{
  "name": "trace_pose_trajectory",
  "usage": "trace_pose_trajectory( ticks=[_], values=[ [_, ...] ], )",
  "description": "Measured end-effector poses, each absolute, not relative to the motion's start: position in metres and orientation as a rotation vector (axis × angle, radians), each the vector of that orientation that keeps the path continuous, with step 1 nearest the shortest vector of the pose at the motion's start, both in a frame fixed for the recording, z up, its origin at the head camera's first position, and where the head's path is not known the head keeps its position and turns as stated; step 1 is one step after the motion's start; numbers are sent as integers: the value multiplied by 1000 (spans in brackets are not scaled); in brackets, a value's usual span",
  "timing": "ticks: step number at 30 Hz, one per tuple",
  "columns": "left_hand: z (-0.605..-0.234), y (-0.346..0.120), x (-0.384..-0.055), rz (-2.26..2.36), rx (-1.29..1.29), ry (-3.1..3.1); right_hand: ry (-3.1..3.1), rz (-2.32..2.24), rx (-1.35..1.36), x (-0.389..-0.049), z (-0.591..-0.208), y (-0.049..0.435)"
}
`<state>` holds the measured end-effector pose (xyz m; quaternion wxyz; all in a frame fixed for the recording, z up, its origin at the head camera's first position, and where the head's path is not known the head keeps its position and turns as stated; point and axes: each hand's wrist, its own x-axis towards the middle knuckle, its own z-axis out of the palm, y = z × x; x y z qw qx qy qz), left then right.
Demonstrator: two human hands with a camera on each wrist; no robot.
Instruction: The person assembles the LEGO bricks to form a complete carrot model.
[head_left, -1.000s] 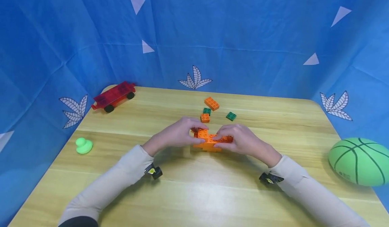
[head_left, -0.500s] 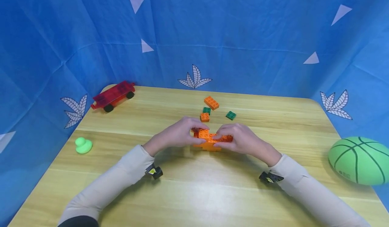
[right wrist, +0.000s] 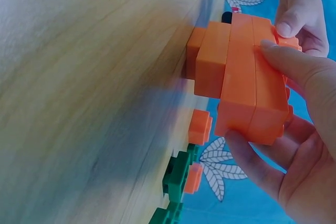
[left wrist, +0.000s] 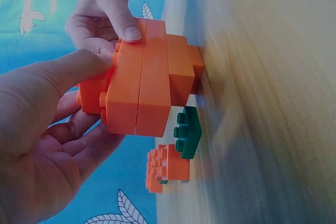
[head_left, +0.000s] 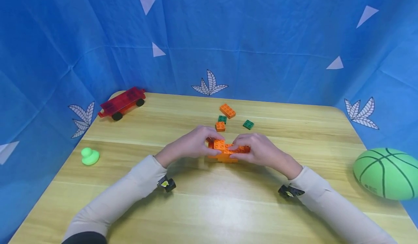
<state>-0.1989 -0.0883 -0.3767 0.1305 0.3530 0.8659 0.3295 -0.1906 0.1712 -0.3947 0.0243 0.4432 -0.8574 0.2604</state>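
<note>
Blue cloth (head_left: 267, 30) printed with white leaves and triangles hangs round a pale wooden table (head_left: 209, 207), where an orange brick assembly (head_left: 226, 157) sits near the middle, between both hands. Very little has changed over the last second: the left hand (head_left: 196, 143) and right hand (head_left: 259, 149) keep the same places, and at most the raised brick (head_left: 219, 144) on top appears a shade further right, too slight a shift to be sure of. Each hand grips the assembly, thumb on the near side and fingers beyond, the left by the raised brick, the right at the opposite end. Wrist views show wide upper layers overhanging narrower bricks beneath; whether the lowest one touches the wood I cannot tell. Such stillness suggests the work is at a moment of pressing or steadying rather than of adding a piece. Just beyond, a small orange brick (head_left: 220, 126), a long orange brick (head_left: 227, 111) and two green bricks (head_left: 248, 124) lie loose, unmoved over that second, so these pieces remain apart from the assembly.
</note>
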Motion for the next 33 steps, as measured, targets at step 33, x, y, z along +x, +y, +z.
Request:
trace_pose_trajectory(
  ticks=[33],
  values=[
    [-376, -87, -198, 951, 973, 2512, -2577, 731, 1484, -198, -393, 168]
  ],
)
